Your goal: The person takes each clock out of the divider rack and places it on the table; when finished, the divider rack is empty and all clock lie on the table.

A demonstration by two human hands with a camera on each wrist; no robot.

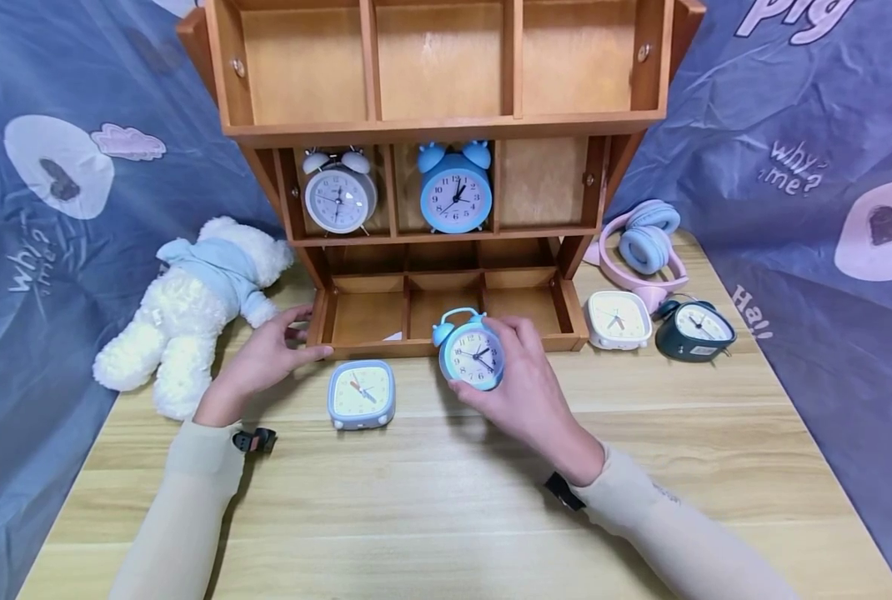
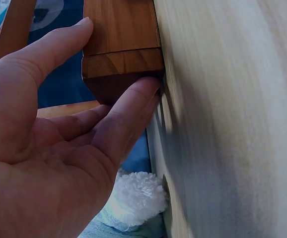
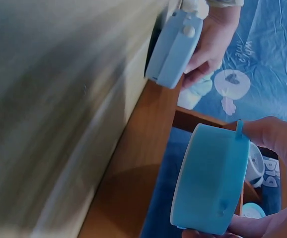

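In the head view my right hand (image 1: 528, 387) grips a light blue twin-bell alarm clock (image 1: 473, 357) by its side, dial turned up, in front of the lowest shelf tier. The right wrist view has its blue casing (image 3: 210, 178) between thumb and fingers. My left hand (image 1: 266, 358) holds the left front corner of the wooden shelf (image 1: 453, 348); in the left wrist view the thumb lies at one edge of the corner (image 2: 123, 62) and fingertips touch the other side. Between the hands, a blue-grey square alarm clock (image 1: 361, 395) stands on the table.
A grey twin-bell clock (image 1: 340, 200) and another blue one (image 1: 457, 198) stand in the middle tier. To the right are a white square clock (image 1: 618, 320), a dark green clock (image 1: 695, 331) and pink headphones (image 1: 644, 250). A white teddy bear (image 1: 198, 308) lies left.
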